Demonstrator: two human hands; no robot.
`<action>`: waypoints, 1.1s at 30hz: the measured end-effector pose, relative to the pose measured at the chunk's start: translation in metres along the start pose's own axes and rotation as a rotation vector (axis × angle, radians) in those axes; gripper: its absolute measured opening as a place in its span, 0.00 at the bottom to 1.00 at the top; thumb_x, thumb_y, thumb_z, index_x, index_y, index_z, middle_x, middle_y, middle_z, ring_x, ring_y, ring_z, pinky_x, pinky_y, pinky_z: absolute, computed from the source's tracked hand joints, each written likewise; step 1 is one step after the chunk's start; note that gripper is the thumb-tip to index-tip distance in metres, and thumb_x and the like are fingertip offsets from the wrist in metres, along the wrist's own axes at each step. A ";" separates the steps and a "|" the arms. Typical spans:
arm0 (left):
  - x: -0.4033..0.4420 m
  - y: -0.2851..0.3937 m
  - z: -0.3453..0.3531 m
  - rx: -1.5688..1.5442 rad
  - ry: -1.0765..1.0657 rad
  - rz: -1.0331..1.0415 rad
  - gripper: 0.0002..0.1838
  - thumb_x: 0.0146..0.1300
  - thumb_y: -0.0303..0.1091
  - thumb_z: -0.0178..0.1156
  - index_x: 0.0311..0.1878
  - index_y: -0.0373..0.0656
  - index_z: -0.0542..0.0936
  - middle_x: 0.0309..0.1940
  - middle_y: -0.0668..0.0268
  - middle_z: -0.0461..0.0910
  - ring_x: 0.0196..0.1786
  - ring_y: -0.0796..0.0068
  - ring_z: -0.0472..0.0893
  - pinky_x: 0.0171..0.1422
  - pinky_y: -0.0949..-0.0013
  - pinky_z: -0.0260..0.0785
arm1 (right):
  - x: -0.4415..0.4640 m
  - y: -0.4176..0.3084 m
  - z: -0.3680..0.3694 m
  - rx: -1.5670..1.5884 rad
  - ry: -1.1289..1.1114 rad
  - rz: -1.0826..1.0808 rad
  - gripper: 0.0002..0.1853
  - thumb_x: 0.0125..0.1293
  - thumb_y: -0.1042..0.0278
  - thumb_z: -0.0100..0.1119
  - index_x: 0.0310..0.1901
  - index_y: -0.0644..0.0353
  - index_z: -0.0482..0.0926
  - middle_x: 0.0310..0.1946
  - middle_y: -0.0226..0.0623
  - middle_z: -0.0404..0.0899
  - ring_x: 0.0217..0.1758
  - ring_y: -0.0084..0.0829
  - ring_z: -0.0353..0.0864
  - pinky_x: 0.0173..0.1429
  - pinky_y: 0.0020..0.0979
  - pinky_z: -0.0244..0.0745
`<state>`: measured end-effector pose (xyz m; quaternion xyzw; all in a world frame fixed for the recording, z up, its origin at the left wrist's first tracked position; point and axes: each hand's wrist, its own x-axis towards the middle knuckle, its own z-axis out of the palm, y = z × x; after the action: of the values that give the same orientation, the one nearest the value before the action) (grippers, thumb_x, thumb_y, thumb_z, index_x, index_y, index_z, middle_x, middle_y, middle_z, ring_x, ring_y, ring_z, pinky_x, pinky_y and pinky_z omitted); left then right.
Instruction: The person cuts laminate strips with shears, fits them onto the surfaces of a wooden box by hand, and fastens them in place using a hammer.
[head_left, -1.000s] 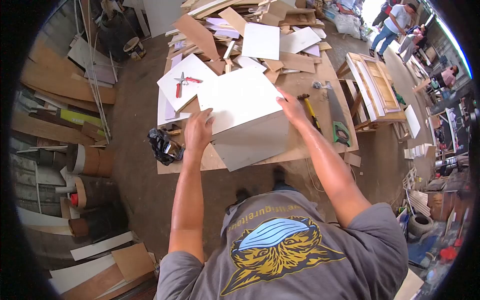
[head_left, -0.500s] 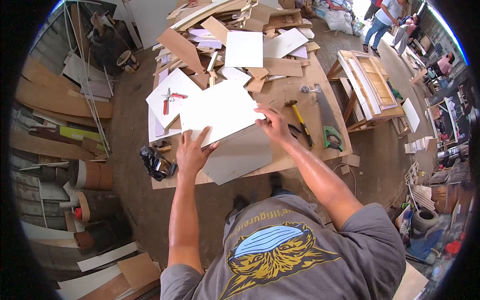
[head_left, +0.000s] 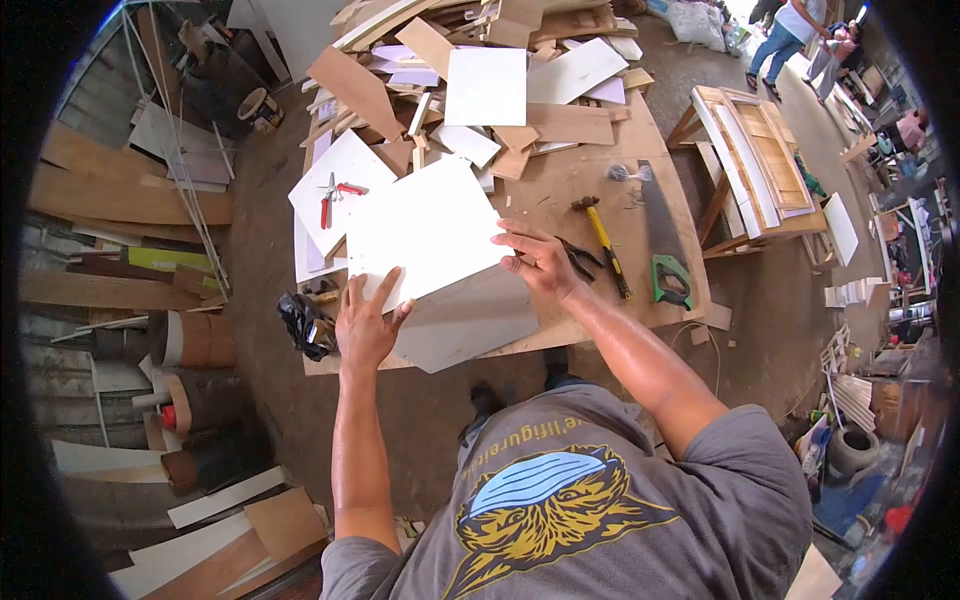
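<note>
A white board [head_left: 425,225] lies raised above the workbench, over a larger grey-white panel [head_left: 470,315]. At its near left corner is my left hand [head_left: 368,322], with fingers spread over the top and the thumb along the front edge. My right hand [head_left: 540,264] holds the right edge near the corner, its fingers bent against the side. What supports the board underneath is mostly hidden. Red-handled pliers [head_left: 328,205] rest on another white piece just left of the board. Right of my right hand lie dark-handled pincers [head_left: 580,258] and a yellow-handled hammer [head_left: 600,245].
A handsaw with a green handle [head_left: 671,280] lies at the bench's right side. Wood offcuts [head_left: 360,90] are heaped at the back. A black plastic bag [head_left: 302,325] sits at the left edge. Beyond stands a wooden frame table [head_left: 745,165], with people [head_left: 785,45] farther off.
The white board and both hands have shifted slightly left in view. My right fingers have straightened a little along the board's edge. The whole view has turned slightly.
</note>
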<state>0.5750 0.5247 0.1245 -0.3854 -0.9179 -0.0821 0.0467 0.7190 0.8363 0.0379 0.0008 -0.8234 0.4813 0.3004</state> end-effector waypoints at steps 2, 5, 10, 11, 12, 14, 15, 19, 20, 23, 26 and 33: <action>0.000 0.003 -0.002 -0.015 -0.018 -0.022 0.33 0.69 0.69 0.61 0.75 0.74 0.77 0.66 0.48 0.74 0.68 0.43 0.77 0.66 0.45 0.77 | -0.001 -0.003 0.000 0.070 -0.018 0.053 0.19 0.69 0.64 0.75 0.60 0.58 0.88 0.70 0.46 0.81 0.69 0.39 0.83 0.68 0.38 0.80; 0.003 0.006 -0.003 0.040 -0.045 -0.033 0.37 0.67 0.71 0.62 0.75 0.64 0.78 0.67 0.47 0.73 0.71 0.42 0.75 0.73 0.42 0.71 | 0.002 -0.008 -0.003 0.097 -0.044 0.089 0.19 0.68 0.64 0.75 0.59 0.57 0.88 0.69 0.45 0.81 0.69 0.41 0.83 0.69 0.38 0.79; 0.023 0.046 0.009 0.049 -0.081 0.023 0.47 0.65 0.77 0.59 0.73 0.47 0.75 0.74 0.46 0.70 0.80 0.41 0.65 0.83 0.38 0.57 | 0.006 -0.008 -0.009 0.100 -0.097 0.108 0.18 0.67 0.65 0.77 0.57 0.56 0.89 0.71 0.44 0.78 0.68 0.41 0.83 0.68 0.36 0.80; 0.027 0.057 0.013 0.015 -0.082 0.032 0.49 0.65 0.78 0.59 0.73 0.44 0.75 0.75 0.47 0.69 0.82 0.41 0.63 0.84 0.38 0.55 | 0.007 -0.008 -0.009 0.099 -0.080 0.089 0.19 0.67 0.61 0.76 0.57 0.55 0.89 0.71 0.45 0.78 0.69 0.43 0.82 0.69 0.38 0.78; 0.031 0.069 0.010 -0.002 -0.098 0.007 0.48 0.66 0.78 0.58 0.75 0.47 0.73 0.78 0.49 0.68 0.83 0.43 0.62 0.84 0.38 0.56 | 0.008 -0.009 -0.010 0.097 -0.067 0.069 0.20 0.67 0.56 0.76 0.57 0.54 0.89 0.71 0.45 0.78 0.70 0.44 0.81 0.71 0.41 0.77; 0.032 0.074 0.010 -0.017 -0.114 -0.028 0.45 0.67 0.71 0.63 0.76 0.48 0.72 0.79 0.51 0.68 0.84 0.44 0.62 0.85 0.41 0.55 | 0.008 -0.007 -0.010 0.121 -0.060 0.079 0.23 0.67 0.52 0.76 0.59 0.53 0.88 0.72 0.46 0.78 0.72 0.46 0.79 0.74 0.43 0.75; 0.031 0.074 0.010 -0.023 -0.122 -0.047 0.43 0.67 0.67 0.66 0.77 0.49 0.71 0.79 0.52 0.68 0.84 0.44 0.62 0.86 0.42 0.55 | 0.006 -0.005 -0.008 0.149 -0.064 0.110 0.24 0.66 0.51 0.77 0.60 0.53 0.88 0.73 0.46 0.77 0.74 0.46 0.78 0.75 0.44 0.74; 0.030 0.076 0.008 -0.031 -0.107 -0.070 0.42 0.66 0.66 0.67 0.76 0.50 0.74 0.79 0.55 0.69 0.83 0.47 0.64 0.85 0.42 0.57 | 0.009 -0.004 -0.009 0.206 -0.066 0.183 0.32 0.63 0.53 0.80 0.67 0.54 0.83 0.74 0.40 0.75 0.72 0.39 0.78 0.69 0.41 0.76; 0.030 0.076 0.008 -0.028 -0.103 -0.073 0.42 0.66 0.67 0.68 0.75 0.50 0.74 0.79 0.55 0.69 0.83 0.47 0.64 0.85 0.42 0.57 | 0.010 -0.005 -0.013 0.248 -0.088 0.223 0.33 0.63 0.51 0.80 0.68 0.54 0.82 0.74 0.39 0.75 0.70 0.38 0.79 0.67 0.40 0.77; 0.030 0.074 0.010 -0.032 -0.082 -0.068 0.43 0.65 0.68 0.67 0.75 0.50 0.75 0.78 0.55 0.70 0.83 0.47 0.64 0.85 0.42 0.58 | 0.015 -0.002 -0.022 0.343 -0.103 0.295 0.36 0.64 0.47 0.79 0.70 0.54 0.80 0.71 0.37 0.77 0.63 0.34 0.80 0.59 0.35 0.78; 0.028 0.072 0.013 -0.035 -0.065 -0.060 0.43 0.65 0.70 0.66 0.74 0.50 0.76 0.78 0.55 0.71 0.83 0.47 0.64 0.85 0.42 0.58 | 0.021 0.000 -0.018 0.350 -0.045 0.377 0.34 0.64 0.46 0.77 0.66 0.58 0.82 0.61 0.37 0.84 0.53 0.31 0.83 0.53 0.33 0.78; 0.025 0.067 0.015 -0.050 0.000 -0.034 0.45 0.65 0.74 0.63 0.74 0.50 0.77 0.77 0.53 0.71 0.83 0.46 0.65 0.86 0.43 0.56 | 0.042 -0.010 -0.007 0.036 -0.028 0.523 0.21 0.63 0.55 0.73 0.46 0.68 0.89 0.37 0.44 0.90 0.43 0.34 0.88 0.51 0.35 0.80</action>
<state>0.6057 0.5911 0.1211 -0.3709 -0.9220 -0.1058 0.0355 0.6908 0.8483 0.0691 -0.2000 -0.7910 0.5572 0.1543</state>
